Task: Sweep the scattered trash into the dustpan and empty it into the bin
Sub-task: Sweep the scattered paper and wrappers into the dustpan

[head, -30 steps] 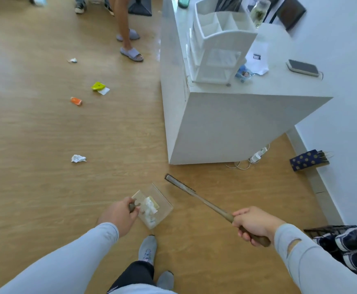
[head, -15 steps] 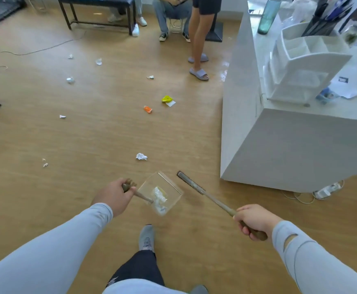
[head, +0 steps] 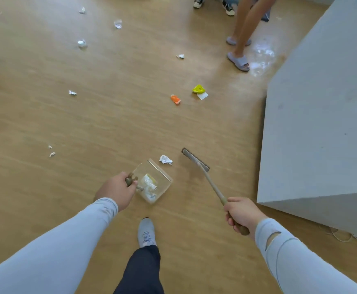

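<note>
Seen from a head-worn camera looking down, the person's own grey shoe (head: 146, 232) stood on the wooden floor (head: 109, 124). The left hand (head: 116, 190) had its fingers curled round the short handle of a clear dustpan (head: 155, 183), which was tilted and already held a few pale scraps. The right hand (head: 242, 213) had its fingers wrapped round the handle of a brush (head: 195, 159), whose narrow head sat out in front; whether it touched the floor could not be told.

Between the dustpan's open lip and the brush head lay a crumpled white paper (head: 165, 160), just beside both. The step in hand looked like sweeping this piece in: the next move probably called for setting the lip flat on the floor and drawing the brush leftward through the paper.

Farther out lay an orange wrapper (head: 175, 99) and a yellow wrapper (head: 198, 89), with smaller white scraps (head: 72, 92) scattered to the left and beyond. A large grey surface (head: 322, 124) stood at the right, and a bystander's sandalled foot (head: 238, 62) was at the far end. No bin was visible, so much of the task seemed to remain.
</note>
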Tool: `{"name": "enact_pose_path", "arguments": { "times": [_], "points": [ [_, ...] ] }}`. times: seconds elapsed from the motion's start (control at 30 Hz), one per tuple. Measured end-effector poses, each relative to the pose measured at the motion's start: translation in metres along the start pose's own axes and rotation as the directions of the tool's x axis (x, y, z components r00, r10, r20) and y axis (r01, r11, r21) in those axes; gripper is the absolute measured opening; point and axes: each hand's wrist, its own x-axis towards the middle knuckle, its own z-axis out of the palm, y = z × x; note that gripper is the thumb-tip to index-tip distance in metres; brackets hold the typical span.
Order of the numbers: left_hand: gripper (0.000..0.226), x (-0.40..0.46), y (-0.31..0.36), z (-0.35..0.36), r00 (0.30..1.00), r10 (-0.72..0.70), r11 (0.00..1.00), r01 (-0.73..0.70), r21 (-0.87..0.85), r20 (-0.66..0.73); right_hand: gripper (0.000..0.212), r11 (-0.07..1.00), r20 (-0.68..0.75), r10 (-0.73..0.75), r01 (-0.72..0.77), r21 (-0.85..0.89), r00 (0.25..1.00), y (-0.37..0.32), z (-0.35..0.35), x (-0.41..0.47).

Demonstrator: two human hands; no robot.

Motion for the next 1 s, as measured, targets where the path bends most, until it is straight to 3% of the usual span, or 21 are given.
{"name": "enact_pose_path", "arguments": {
  "times": [0.23,0.37,0.5,0.77,1.0],
  "points": [
    [0.023,0.112,-0.016,-0.036,0.996,-0.015,1.0,0.015,0.003,0.091,0.022,0.971,0.04,0.019,-0.009,-0.239,0.999,-0.112,0.088,0.06],
    [0.023,0.132,-0.022,-0.058,0.993,-0.036,0.999,0.037,-0.001,0.108,0.03,0.924,0.12,0.062,-0.011,-0.382,0.991,-0.146,0.068,0.04],
    [0.025,0.144,-0.012,-0.078,0.992,-0.039,0.999,0.041,-0.019,0.12,0.035,0.95,0.129,0.092,-0.048,-0.308,0.987,-0.164,0.007,0.02],
    [0.027,0.179,0.053,-0.127,0.998,0.013,0.999,-0.011,-0.04,0.059,0.042,0.989,0.034,-0.067,0.071,-0.131,0.997,-0.214,-0.024,0.038],
    [0.026,0.226,0.141,-0.162,0.998,0.036,0.998,-0.038,-0.048,-0.043,0.028,0.996,0.018,-0.086,0.086,0.014,0.996,-0.291,-0.078,0.091]
  ]
}}
